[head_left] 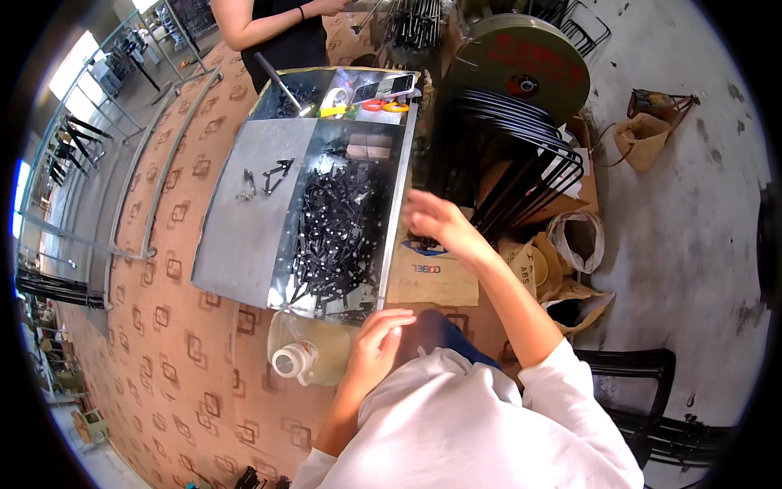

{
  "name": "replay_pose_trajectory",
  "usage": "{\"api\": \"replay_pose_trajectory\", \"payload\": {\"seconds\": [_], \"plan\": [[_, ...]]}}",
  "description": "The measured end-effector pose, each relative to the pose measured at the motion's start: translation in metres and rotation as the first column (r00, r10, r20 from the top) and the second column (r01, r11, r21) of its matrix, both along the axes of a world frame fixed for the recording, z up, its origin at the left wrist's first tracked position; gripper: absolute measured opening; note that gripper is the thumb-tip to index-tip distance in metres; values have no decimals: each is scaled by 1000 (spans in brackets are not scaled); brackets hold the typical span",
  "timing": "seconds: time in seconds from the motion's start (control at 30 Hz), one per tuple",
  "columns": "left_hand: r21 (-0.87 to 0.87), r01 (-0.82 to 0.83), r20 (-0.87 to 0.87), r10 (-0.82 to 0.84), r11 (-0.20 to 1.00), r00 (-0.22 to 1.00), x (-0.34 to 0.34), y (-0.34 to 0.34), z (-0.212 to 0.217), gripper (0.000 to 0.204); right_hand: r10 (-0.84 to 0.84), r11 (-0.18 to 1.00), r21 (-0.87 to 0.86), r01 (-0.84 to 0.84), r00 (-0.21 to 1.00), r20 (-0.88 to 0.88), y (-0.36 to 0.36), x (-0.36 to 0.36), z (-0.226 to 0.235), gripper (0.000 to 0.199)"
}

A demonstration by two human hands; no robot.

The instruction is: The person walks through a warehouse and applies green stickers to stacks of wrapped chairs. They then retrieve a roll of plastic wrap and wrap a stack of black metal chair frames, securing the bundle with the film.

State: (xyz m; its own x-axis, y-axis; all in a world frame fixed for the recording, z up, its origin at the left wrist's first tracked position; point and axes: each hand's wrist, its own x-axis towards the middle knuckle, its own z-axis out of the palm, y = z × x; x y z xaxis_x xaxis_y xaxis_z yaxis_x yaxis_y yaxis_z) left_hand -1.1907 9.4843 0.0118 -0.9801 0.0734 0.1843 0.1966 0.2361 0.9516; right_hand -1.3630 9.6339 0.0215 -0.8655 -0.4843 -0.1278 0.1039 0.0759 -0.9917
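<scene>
My left hand is just below the metal tray's near right corner, by my lap. Its fingers are curled together, and anything inside them is hidden. My right hand is past the tray's right edge, above a brown paper bag. Its fingers are slightly blurred and look apart, with nothing visible in them. A heap of small black metal parts lies in the tray. To its left, a grey sheet carries a black linkage piece and small silver pieces.
A hammer, a phone and orange-handled scissors lie at the tray's far end. Bent black frames and a large green disc stand on the right. A white jug is near left. Another person stands beyond.
</scene>
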Motion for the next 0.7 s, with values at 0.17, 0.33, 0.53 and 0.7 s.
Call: {"api": "replay_pose_trajectory", "payload": {"seconds": [0.17,0.33,0.53,0.7], "plan": [[-6,-200,40,200,980,979,-12,0,-2,16,-95,939,-278,202,930,354,-45,-103,-4,59],[-87,-293,76,300,952,951,-54,7,9,15,-241,876,-275,396,854,462,-65,-194,-57,58],[-267,-201,145,246,942,958,-156,-3,26,22,-139,842,-360,401,807,574,-60,-207,-56,32],[-437,-213,124,293,874,948,-259,-19,31,27,-28,896,-345,280,810,586,-40,-217,-41,38]]}}
